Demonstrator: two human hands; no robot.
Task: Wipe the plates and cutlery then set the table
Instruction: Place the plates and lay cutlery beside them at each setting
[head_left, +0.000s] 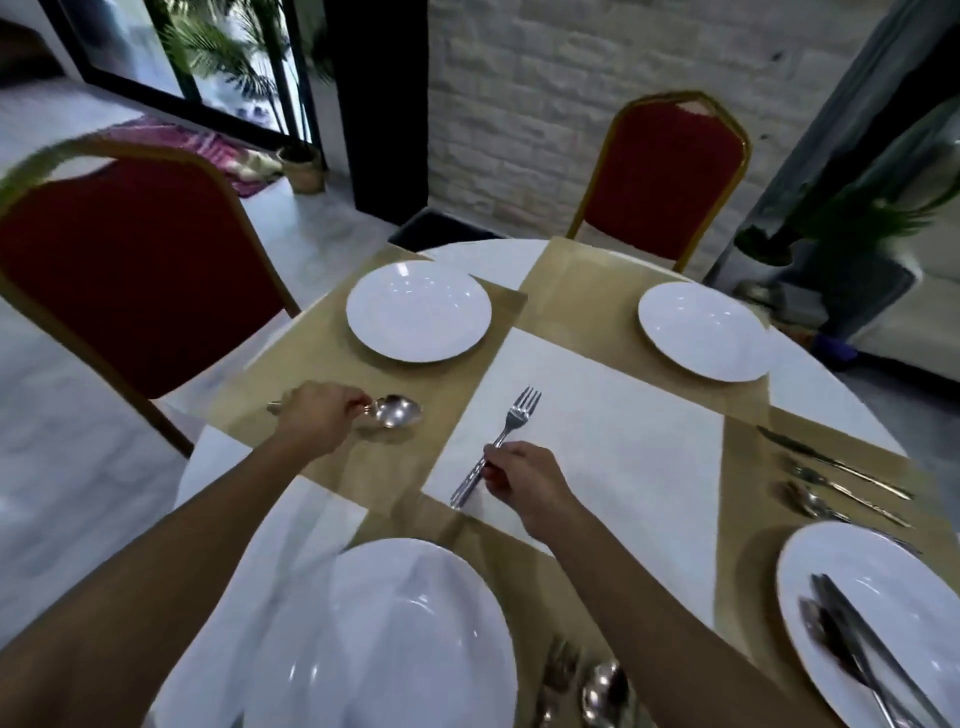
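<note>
My left hand (317, 415) grips a silver spoon (397, 410) by its handle, low over the tan placemat (311, 374) in front of the far-left white plate (418, 310). My right hand (524, 480) holds a fork (501, 444) by its handle, tines pointing away, above the white centre of the table (613, 441). Another white plate (701, 330) sits far right. A plate (415, 639) lies just below me. The plate at the right (872, 613) carries a knife and other cutlery.
Two red chairs with gold frames stand at the left (130, 270) and the far side (670, 171). A knife, fork and spoon (841, 483) lie on the right placemat. A fork and spoon (587, 686) lie beside the near plate. Potted plants stand at the right.
</note>
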